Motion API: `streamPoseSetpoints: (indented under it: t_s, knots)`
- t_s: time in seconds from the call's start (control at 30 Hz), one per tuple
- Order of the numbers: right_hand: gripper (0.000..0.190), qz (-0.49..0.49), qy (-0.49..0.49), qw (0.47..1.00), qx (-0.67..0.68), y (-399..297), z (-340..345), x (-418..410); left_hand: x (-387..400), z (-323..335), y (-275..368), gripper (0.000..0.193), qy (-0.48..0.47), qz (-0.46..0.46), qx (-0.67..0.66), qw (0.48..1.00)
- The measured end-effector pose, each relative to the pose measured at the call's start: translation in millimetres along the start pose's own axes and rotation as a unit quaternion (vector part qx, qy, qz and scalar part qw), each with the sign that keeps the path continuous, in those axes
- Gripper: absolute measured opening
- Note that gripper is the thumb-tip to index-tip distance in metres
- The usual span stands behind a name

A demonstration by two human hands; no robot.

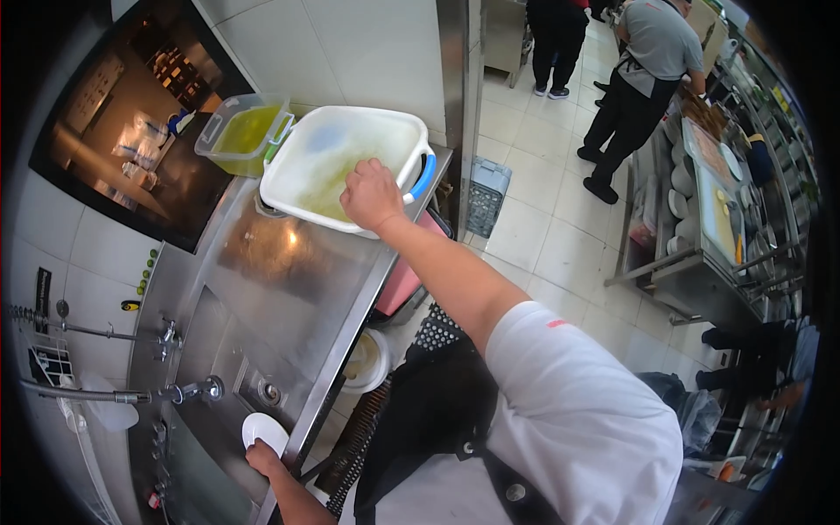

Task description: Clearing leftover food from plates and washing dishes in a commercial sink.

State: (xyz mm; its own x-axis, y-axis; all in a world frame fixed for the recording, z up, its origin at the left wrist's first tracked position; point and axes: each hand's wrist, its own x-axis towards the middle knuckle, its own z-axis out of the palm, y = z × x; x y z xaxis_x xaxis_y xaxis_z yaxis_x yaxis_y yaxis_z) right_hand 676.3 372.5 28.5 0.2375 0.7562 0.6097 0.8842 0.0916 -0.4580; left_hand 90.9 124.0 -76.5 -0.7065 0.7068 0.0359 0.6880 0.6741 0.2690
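A white plate (265, 430) is in my left hand (264, 457), gripped by its rim over the stainless steel sink near the drain (269, 392). My right hand (373, 195) reaches over the near side of a white plastic basin (315, 128) with blue and green handles. Its fingers are curled downward, and what may be under them is hidden. Cloudy, yellow-green liquid shows inside the basin. Behind it on the left, a clear plastic tub (244, 131) contains a brighter yellow-green liquid.
A spray hose nozzle (209, 388) juts over the sink from the left. Below the counter edge are a white bucket (369, 357) and a pink-lidded bin (407, 282). A grey crate (489, 193) stands on the floor. A person in grey (663, 39) works at a prep counter.
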Motion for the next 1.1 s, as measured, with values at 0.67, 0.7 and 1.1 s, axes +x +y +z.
streamPoseSetpoints:
  t_s: [0.67, 0.7, 1.1]
  knots:
    - [0.013, 0.009, -0.019, 1.0, 0.01, 0.1, -6.7, 0.3, 4.6, 11.5, -3.3, 0.035, 0.028, 0.004, -0.019, 0.999]
    - [0.014, 0.006, -0.024, 1.0, 0.015, -0.9, -6.4, -0.8, 2.2, 9.7, -1.2, 0.035, 0.031, 0.001, -0.026, 0.999]
    - [0.01, -0.021, 0.019, 1.0, -0.009, -2.2, -1.6, -1.8, -9.2, 1.2, 11.0, 0.032, 0.057, -0.032, -0.033, 0.997]
